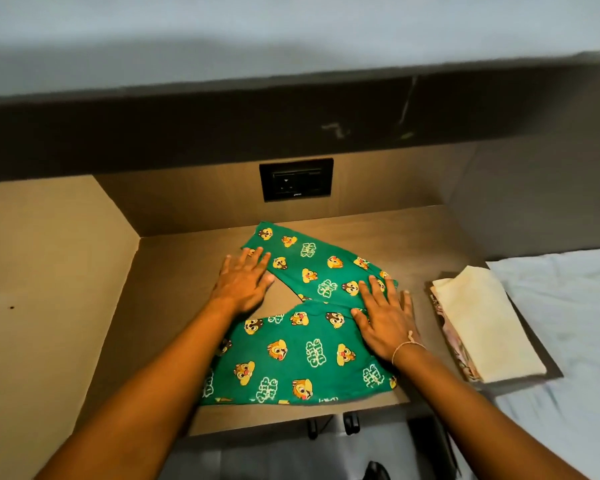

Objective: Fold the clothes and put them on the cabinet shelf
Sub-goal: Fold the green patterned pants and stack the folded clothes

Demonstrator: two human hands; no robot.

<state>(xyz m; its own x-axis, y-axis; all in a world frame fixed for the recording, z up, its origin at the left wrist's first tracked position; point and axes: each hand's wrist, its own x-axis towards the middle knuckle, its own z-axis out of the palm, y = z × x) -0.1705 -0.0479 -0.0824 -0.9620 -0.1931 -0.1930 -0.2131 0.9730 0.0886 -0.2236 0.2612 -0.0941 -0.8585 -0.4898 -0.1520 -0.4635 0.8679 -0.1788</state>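
Note:
Green pyjama trousers [298, 362] with a yellow chipmunk print lie on the brown shelf [174, 289]. One leg is folded back and runs diagonally toward the rear wall. My left hand [245, 282] lies flat with its fingers spread at the left edge of that folded leg. My right hand [383, 317] presses flat on the right side, where the leg meets the lower part. A thin bracelet sits on my right wrist. Neither hand grips the cloth.
A stack of folded clothes [482, 323] with a cream piece on top rests at the shelf's right end. A black socket panel [296, 179] is set in the rear wall. A bed with a pale sheet [568, 323] lies to the right. A side wall bounds the shelf on the left.

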